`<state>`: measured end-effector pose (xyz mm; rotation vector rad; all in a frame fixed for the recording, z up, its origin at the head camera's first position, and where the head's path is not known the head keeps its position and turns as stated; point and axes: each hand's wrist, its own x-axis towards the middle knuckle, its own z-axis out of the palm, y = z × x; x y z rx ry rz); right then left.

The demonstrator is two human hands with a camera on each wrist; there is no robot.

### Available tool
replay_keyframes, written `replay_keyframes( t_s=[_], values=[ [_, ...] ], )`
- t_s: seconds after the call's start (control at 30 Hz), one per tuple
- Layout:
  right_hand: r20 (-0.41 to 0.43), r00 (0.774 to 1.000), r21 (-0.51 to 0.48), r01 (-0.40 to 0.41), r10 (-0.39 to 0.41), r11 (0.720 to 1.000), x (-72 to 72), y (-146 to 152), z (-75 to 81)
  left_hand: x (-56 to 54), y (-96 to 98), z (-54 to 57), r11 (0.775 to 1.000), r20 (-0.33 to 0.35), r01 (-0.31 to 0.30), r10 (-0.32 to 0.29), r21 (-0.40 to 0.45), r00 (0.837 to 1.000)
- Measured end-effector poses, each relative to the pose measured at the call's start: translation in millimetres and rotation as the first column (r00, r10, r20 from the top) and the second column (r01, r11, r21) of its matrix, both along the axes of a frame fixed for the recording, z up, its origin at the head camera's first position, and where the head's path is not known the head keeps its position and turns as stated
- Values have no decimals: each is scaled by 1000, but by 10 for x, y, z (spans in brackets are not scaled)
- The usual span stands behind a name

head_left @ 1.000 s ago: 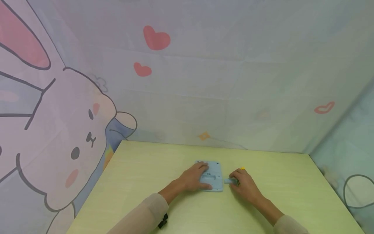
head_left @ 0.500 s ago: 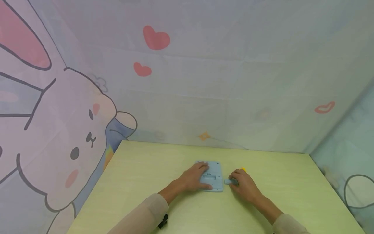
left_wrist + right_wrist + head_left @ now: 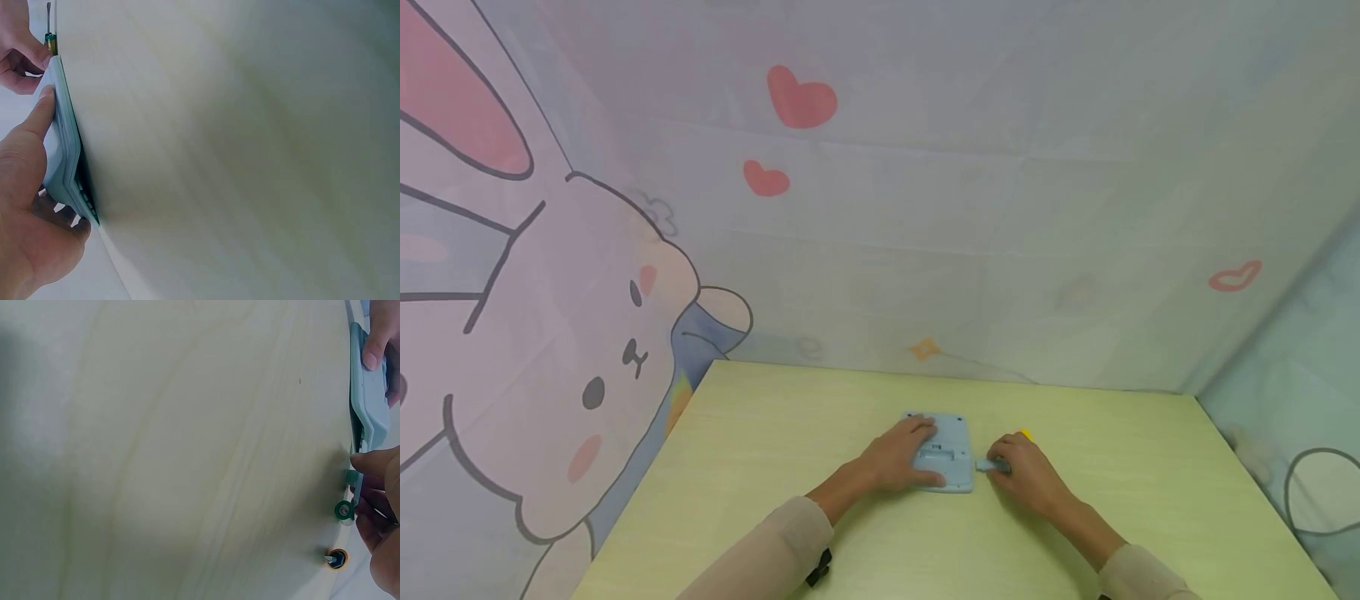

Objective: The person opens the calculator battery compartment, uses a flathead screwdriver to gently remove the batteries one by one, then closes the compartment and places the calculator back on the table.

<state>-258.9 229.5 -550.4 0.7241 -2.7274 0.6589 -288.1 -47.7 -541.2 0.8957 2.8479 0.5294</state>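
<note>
A light blue calculator (image 3: 953, 429) lies back side up on the table, its battery compartment (image 3: 936, 456) uncovered. My left hand (image 3: 891, 457) holds it from the left, thumb on the back and fingers bent at the far edge in the left wrist view. Just right of the calculator, my right hand (image 3: 1030, 475) pinches a small light blue battery cover (image 3: 983, 466) between thumb and fingers. In the right wrist view a green-ended battery (image 3: 344, 510) sits close by those fingers; whether they touch it is unclear. Beyond it lies a screwdriver (image 3: 337, 559) with an orange and black handle.
The pale yellow table (image 3: 775, 417) runs back to a fabric backdrop (image 3: 895, 275) printed with hearts and a rabbit. A black strap piece (image 3: 818, 568) shows beneath the left sleeve. In the head view the right hand hides most of the screwdriver, leaving a yellow bit visible.
The battery cover has turned slightly between my right fingers, and that hand has shifted a little. My left hand and the calculator stay where they were.
</note>
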Motion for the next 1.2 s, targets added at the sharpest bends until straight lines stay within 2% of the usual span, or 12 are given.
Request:
replay_keyframes(
  t_s=[0.3,0.7,1.03,1.2],
  values=[
    [46,999,-21,19,-18,1000,-2,9,-3,21,-3,28,1000,14,-2,2,8,1000],
    [10,999,-77,41,-41,996,13,-52,83,17,-4,22,1000,17,-8,8,10,1000],
    [70,997,-145,40,-30,989,21,-117,184,12,-1,23,1000,10,-2,2,6,1000],
    [74,997,-162,42,-31,986,20,-133,199,6,3,20,1000,4,0,0,5,1000]
  ],
)
